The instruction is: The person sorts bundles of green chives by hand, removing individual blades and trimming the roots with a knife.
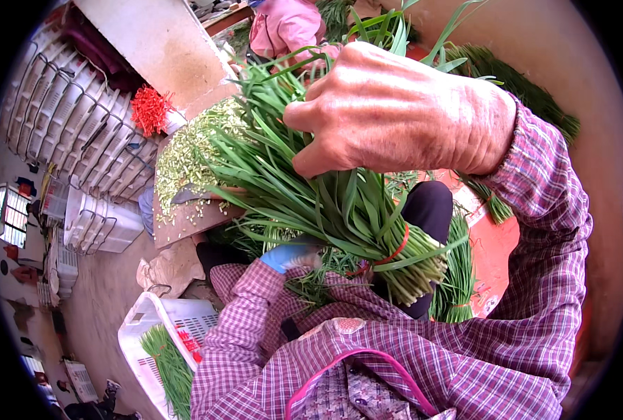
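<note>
A large bundle of garlic chives (339, 210) lies across my lap, leaves toward the far left. A red band (397, 246) ties it near its pale cut stems. Above the leaves, close to the camera, my right hand (367, 105) is closed with curled fingers on some long chive leaves, which stick out past its far side. My left hand (294, 257), partly in blue, is under the bundle's near side. Its fingers are blurred and mostly hidden. Beyond it, a knife (192, 194) rests on a board (178, 234) strewn with chopped pale stem pieces.
A white crate (140, 318) with green chives stands at lower left. Stacked white baskets (80, 119) line the left side, near a bunch of red ties (150, 110). More chive bundles (458, 273) lie at right, on a red surface (497, 255). Another person in pink (283, 31) sits ahead.
</note>
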A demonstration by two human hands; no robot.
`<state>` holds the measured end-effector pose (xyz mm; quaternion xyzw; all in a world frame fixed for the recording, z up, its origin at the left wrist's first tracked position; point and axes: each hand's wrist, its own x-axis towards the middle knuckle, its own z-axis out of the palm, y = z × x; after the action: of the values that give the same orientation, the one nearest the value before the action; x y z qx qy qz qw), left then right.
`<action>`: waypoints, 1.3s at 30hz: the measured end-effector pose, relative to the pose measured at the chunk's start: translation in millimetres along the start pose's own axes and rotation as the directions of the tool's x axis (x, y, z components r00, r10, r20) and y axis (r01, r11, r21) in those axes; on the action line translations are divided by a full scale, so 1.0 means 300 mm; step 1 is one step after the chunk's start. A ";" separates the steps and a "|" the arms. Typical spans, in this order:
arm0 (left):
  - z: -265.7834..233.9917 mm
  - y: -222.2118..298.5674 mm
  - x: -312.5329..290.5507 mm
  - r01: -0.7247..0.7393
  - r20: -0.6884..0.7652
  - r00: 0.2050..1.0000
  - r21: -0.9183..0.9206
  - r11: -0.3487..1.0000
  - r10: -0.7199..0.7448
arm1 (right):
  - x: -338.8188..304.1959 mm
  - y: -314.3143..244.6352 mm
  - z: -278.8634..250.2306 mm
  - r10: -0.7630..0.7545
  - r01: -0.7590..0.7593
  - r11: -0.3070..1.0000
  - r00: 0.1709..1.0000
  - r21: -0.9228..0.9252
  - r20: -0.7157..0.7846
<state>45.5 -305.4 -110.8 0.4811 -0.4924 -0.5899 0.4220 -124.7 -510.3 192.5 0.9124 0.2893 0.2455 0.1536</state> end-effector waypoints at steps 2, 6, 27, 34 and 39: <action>0.095 -0.111 0.067 -0.220 -0.156 0.973 -0.398 0.890 0.170 | 0.048 -0.007 -0.005 -0.034 0.034 0.999 0.999 -0.042 -0.009; 0.189 -0.116 0.136 -0.404 -0.296 0.908 -0.807 0.431 0.297 | 0.096 -0.053 -0.055 -0.066 0.053 0.991 0.992 -0.124 -0.104; 0.113 0.434 -0.722 -0.096 -0.973 0.198 0.101 0.990 0.118 | 0.056 -0.306 0.314 0.527 -0.408 0.784 0.835 0.468 -0.155; 0.255 0.346 -0.659 -0.074 -0.986 0.163 0.019 0.997 0.030 | 0.348 -0.470 0.439 0.418 -0.060 0.824 0.737 0.564 -0.531; 0.254 0.151 -0.798 -0.238 -0.992 0.106 -0.091 0.967 -0.068 | 0.274 -0.589 0.688 0.501 -0.245 0.740 0.823 0.626 -0.269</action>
<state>15.0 -66.6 -25.8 0.6694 -0.0410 -0.1451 0.7274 -35.3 -350.6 -24.4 0.8800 0.1809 0.3653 -0.2437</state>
